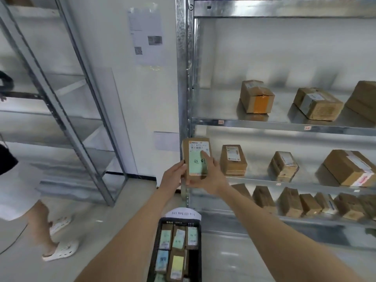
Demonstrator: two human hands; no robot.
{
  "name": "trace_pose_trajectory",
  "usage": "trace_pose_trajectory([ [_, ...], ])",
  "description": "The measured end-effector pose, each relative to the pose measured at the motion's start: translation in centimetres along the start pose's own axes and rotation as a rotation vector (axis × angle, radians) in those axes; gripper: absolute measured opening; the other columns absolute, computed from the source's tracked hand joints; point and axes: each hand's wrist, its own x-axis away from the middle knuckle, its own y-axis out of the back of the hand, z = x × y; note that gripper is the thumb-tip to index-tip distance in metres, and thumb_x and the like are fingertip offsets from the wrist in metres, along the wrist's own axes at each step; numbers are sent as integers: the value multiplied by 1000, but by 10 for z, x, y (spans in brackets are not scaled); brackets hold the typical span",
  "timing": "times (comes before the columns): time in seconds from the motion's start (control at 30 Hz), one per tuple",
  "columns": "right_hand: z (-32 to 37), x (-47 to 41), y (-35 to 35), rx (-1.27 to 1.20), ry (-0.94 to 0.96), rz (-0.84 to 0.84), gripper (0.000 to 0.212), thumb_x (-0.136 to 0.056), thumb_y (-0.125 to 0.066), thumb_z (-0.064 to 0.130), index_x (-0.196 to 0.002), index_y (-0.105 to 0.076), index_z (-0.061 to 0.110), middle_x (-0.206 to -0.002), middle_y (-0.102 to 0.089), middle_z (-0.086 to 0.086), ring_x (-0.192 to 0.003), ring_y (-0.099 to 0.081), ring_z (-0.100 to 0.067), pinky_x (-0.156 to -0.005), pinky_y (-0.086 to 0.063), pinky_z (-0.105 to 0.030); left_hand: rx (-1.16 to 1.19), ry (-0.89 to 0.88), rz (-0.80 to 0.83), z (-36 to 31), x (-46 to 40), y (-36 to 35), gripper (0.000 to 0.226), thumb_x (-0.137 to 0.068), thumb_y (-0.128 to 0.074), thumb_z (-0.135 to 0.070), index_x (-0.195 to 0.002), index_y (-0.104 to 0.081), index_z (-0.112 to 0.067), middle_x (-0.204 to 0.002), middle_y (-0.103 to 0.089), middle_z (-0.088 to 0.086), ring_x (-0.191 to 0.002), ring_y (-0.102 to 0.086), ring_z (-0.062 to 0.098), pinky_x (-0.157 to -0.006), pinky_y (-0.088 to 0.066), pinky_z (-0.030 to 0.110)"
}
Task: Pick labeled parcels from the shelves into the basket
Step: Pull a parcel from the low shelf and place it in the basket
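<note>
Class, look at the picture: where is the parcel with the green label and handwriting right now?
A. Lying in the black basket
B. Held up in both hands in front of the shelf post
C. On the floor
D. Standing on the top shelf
B: the left hand and right hand both grip the green-labelled parcel, raised above the basket.

Two bare forearms are showing, rising from the bottom edge of the frame toward the centre, with no sleeves, watch or bands appearing on them. The left hand (175, 174) and right hand (205, 176) are wearing no gloves and no rings that can be made out. Short, unpainted fingernails are showing on the fingers (204, 154).
</note>
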Motion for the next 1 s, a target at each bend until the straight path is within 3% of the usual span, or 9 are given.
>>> trace_pose_trajectory([
  [0.1, 1, -29, -46, 62, -48, 5, 134, -63, -93, 49, -160, 0, 40, -161, 1, 8, -145, -33, -25, -115, -39, -43, -15, 41, 1, 18, -27, 37, 19, -100, -55, -29, -107, -65, -42, -117, -69, -8, -103, -63, 11, -86, -49, 28],
  [0.17, 5, -48, -75, 60, -96, 30, 137, -59, -92, 53, -159, 0, 40, -160, 0, 7, -144, -35, -27, -113, -42, -47, -29, 59, -1, 30, -43, 63, 20, -99, -55, -30, -106, -65, -46, -118, -68, -12, -106, -62, 9, -89, -48, 27],
  [0.37, -2, -99, -167, 61, -180, 74, 136, -56, -93, 48, -158, -3, 42, -154, -11, 9, -140, -38, -26, -108, -47, -49, -114, 122, 60, 84, -97, 141, 28, -101, -52, -26, -126, -59, -36, -120, -66, -12, -102, -59, -1, -76, -44, 12],
  [0.43, -17, -110, -195, 64, -212, 71, 137, -56, -92, 48, -160, -4, 41, -154, -13, 8, -138, -39, -26, -104, -51, -45, -187, 129, 95, 109, -118, 160, 33, -100, -52, -29, -133, -58, -34, -126, -61, -14, -109, -55, 3, -86, -41, 16],
  [0.53, -48, -116, -235, 61, -294, 79, 136, -57, -90, 48, -160, -3, 40, -151, -13, 11, -135, -39, -22, -87, -56, -28, -281, 194, 127, 158, -144, 183, 46, -97, -58, -34, -142, -50, -30, -129, -51, -13, -123, -49, 11, -104, -37, 29],
  [0.67, -106, -115, -282, 74, -395, 122, 135, -51, -84, 60, -159, -4, 43, -152, -12, 13, -140, -33, -20, -104, -50, -50, -419, 274, 144, 234, -167, 203, 44, -98, -57, -30, -141, -51, -30, -142, -53, -5, -124, -53, 14, -102, -40, 27],
  [0.8, -173, -115, -323, 90, -474, 181, 134, -51, -82, 63, -159, -4, 44, -156, -8, 13, -139, -35, -20, -102, -52, -49, -506, 351, 176, 309, -185, 210, 44, -100, -53, -33, -143, -48, -29, -142, -52, -5, -119, -51, 11, -100, -42, 29],
  [0.9, -229, -118, -358, 90, -524, 215, 133, -49, -78, 66, -157, -2, 47, -159, -4, 13, -141, -35, -21, -103, -51, -51, -595, 368, 187, 374, -198, 214, 45, -100, -51, -39, -145, -45, -32, -148, -46, -7, -131, -46, 13, -106, -36, 29],
  [1.0, -282, -122, -394, 85, -548, 238, 131, -52, -78, 67, -157, -2, 48, -158, -5, 14, -143, -33, -22, -106, -49, -52, -663, 405, 196, 438, -209, 219, 48, -99, -52, -41, -146, -44, -32, -150, -44, -7, -134, -42, 12, -103, -31, 23],
])
